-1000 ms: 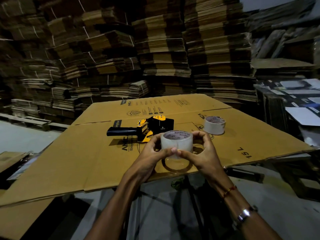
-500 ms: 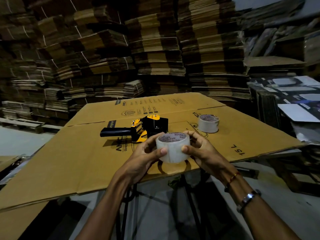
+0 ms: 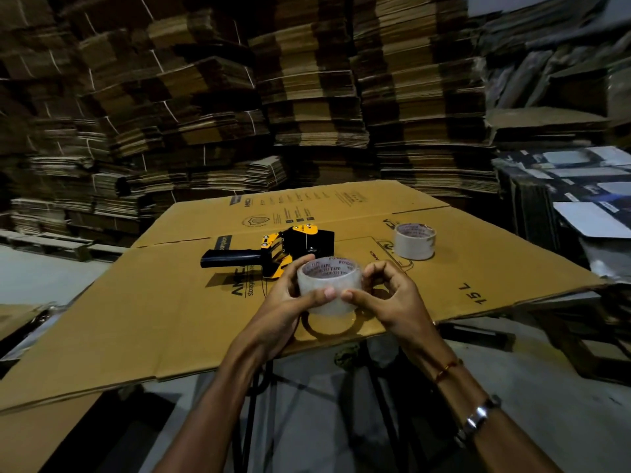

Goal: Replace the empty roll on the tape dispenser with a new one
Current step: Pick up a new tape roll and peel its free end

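Observation:
A full roll of clear tape [image 3: 329, 288] is held just above the near part of the flat cardboard sheet [image 3: 153, 302]. My left hand [image 3: 285, 302] grips its left side and my right hand [image 3: 389, 298] its right side, thumbs meeting on the front. The black and yellow tape dispenser [image 3: 283, 250] lies on its side on the cardboard just behind the roll, handle pointing left. A second, thin-walled white roll [image 3: 414, 241] stands on the cardboard to the right. A ring [image 3: 327, 326] shows on the cardboard under the held roll.
High stacks of flattened cartons [image 3: 307, 97] fill the background. Printed boxes [image 3: 580, 199] stand at the right. The cardboard's near edge overhangs a dark stand, with grey floor [image 3: 324, 421] below.
Both hands have kept hold of the clear roll and turned it slightly, and my thumbs have drawn together on its front. The dispenser and the white roll have stayed in place.

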`<state>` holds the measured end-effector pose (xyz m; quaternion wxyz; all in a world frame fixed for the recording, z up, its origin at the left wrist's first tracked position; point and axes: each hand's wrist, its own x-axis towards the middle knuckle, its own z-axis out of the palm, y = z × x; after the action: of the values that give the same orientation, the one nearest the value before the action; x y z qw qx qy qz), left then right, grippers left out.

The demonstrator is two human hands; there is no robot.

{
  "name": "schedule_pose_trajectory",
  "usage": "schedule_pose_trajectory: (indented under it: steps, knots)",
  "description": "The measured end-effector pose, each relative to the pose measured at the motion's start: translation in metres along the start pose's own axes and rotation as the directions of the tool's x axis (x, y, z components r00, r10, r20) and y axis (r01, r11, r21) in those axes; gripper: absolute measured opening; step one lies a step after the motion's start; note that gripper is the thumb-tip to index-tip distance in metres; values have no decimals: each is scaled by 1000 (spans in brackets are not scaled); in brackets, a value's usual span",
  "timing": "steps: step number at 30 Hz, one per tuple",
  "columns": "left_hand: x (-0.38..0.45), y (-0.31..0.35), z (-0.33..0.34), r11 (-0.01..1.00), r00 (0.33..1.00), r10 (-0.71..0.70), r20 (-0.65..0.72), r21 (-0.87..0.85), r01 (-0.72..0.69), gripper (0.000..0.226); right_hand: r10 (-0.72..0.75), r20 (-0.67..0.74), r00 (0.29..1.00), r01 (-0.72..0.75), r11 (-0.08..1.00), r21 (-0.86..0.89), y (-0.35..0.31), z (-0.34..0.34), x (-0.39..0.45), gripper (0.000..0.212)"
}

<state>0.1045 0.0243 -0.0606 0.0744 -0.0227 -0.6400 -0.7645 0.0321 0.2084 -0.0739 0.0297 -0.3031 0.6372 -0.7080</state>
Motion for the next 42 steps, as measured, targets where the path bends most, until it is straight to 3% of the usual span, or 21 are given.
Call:
schedule_pose_trajectory:
  steps: [5,9,11,13,16,18,22,27,34,38,42]
  knots:
    - [0,0,-1,999,998,-4,61,-34,6,110,141,196,970,-168,977,128,1,-11,11,77]
    - [3,-2,-2,999,997,-28,78,-18,29,95,106,81,991,-112,991,68,-1,-8,8,75]
    - [2,-5,0,999,999,-28,23,28,27,95,9,-18,1000,-10,995,-104,0,-4,7,73]
    - [0,-5,4,990,1000,-7,-23,138,10,102,-218,-66,974,183,923,-338,2,3,6,60]
    - [-4,-6,6,966,994,63,-88,254,-38,110,-438,43,898,393,755,-525,3,14,8,50]
    - [-4,-7,3,975,990,91,-112,214,-66,108,-406,106,908,400,762,-509,-3,14,10,53]
    - [-4,-7,-2,991,993,79,-85,110,-70,103,-84,228,970,177,888,-425,-25,0,17,67]
    - [-6,-1,0,988,997,52,61,141,-60,102,173,356,918,-3,903,-430,-47,-16,27,69]
    - [-5,0,0,984,991,41,130,168,-63,103,103,306,947,69,860,-505,-50,-17,24,66]
    - [-3,0,0,993,994,39,106,109,-51,101,15,256,967,119,857,-502,-48,-12,20,54]
    - [-4,2,0,995,992,39,123,87,-50,98,61,265,962,84,861,-501,-53,-11,19,66]
